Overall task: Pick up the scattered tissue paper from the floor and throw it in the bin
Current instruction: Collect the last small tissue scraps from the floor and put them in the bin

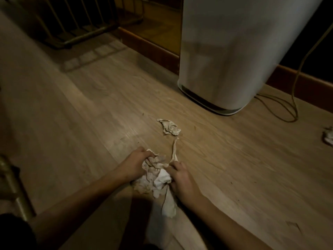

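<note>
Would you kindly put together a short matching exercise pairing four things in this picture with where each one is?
Things:
1. tissue bundle
2. crumpled tissue
3. tissue wad
4. white appliance

Places:
A. at the right edge of the view
B. standing upright by the baseboard
C. gathered between the left hand and the right hand
D. loose on the floor beyond the hands

Pairs: 1-C, 2-D, 3-A, 4-B

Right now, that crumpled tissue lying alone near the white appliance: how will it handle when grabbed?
The crumpled tissue looks thin and creased, so probably very light and floppy, collapsing under a pinch. Its irregular shape suggests it won't roll. May tear: a thin strip trails nearby.
</note>
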Demonstrator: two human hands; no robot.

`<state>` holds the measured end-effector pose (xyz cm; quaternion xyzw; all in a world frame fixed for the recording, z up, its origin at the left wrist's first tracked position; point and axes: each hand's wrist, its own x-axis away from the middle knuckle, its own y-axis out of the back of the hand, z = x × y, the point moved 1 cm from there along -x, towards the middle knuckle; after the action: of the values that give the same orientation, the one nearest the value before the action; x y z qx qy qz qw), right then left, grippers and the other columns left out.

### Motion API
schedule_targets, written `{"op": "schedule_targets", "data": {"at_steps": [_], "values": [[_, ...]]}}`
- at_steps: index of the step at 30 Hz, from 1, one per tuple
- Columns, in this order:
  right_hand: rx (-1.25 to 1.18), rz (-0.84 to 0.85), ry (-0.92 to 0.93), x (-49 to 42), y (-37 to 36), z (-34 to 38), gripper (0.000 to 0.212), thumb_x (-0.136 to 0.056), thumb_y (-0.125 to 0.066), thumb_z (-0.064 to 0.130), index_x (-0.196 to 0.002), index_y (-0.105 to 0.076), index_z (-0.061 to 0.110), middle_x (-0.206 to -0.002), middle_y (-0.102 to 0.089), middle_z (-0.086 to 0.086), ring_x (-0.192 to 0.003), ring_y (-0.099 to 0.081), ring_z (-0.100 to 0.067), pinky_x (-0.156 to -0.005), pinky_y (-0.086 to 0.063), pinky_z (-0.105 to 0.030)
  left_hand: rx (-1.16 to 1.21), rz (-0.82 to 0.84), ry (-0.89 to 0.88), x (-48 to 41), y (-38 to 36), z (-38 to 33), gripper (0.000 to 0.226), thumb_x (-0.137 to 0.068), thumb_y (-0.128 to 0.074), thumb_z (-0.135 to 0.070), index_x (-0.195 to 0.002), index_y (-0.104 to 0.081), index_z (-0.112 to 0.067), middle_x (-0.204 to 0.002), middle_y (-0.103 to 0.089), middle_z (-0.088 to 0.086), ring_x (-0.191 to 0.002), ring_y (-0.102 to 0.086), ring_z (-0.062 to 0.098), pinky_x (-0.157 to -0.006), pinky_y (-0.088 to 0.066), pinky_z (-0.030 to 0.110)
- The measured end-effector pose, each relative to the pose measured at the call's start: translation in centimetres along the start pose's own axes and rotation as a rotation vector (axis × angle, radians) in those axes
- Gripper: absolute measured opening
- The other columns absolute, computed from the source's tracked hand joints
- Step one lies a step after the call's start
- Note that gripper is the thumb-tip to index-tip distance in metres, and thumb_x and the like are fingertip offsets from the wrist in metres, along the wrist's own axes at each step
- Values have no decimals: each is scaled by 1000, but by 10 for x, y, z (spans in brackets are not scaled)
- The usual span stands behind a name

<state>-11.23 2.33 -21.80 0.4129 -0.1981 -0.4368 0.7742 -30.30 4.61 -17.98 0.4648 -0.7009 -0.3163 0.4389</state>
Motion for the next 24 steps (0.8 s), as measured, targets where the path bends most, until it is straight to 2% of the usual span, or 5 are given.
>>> {"op": "schedule_targets", "data": {"at_steps": [5,11,15,18,24], "values": [[-78,-24,-107,-33,33,-25,21,-67,-51,0,-80,-66,7,-92,-63,-14,-86,-56,-32,-67,-38,-34,36,-188,124,-1,21,24,44,-66,-75,-12,-109,-63,-17,-102,-60,13,-98,-60,29,-74,-40,24],[54,-195,-181,-112,78,-40,18,-68,-52,-6,-73,-60,9,-86,-59,-14,-86,-50,-33,-69,-24,-31,174,-464,167,-18,56,20,40,-67,-73,-4,-107,-68,-8,-100,-70,16,-98,-64,29,-76,-44,26],[201,-39,-110,-151,61,-34,36,-75,-53,-3,-106,-63,12,-115,-58,-14,-109,-43,-38,-88,-34,-38,194,-509,171,-43,63,12,40,-67,-72,-3,-106,-66,-5,-100,-70,18,-97,-64,32,-79,-50,33],[272,119,-110,-153,30,-35,56,-83,-49,-4,-136,-44,12,-140,-42,-18,-126,-34,-39,-103,-37,-45,195,-506,169,-56,62,6,40,-68,-71,-3,-108,-65,-6,-100,-70,17,-95,-64,31,-74,-46,27],[182,-106,-15,-111,14,-39,31,-77,-51,2,-104,-63,8,-104,-63,-17,-99,-51,-34,-82,-42,-40,179,-492,175,-70,51,5,46,-71,-74,-9,-115,-61,-12,-106,-62,18,-98,-60,32,-80,-48,33]]}}
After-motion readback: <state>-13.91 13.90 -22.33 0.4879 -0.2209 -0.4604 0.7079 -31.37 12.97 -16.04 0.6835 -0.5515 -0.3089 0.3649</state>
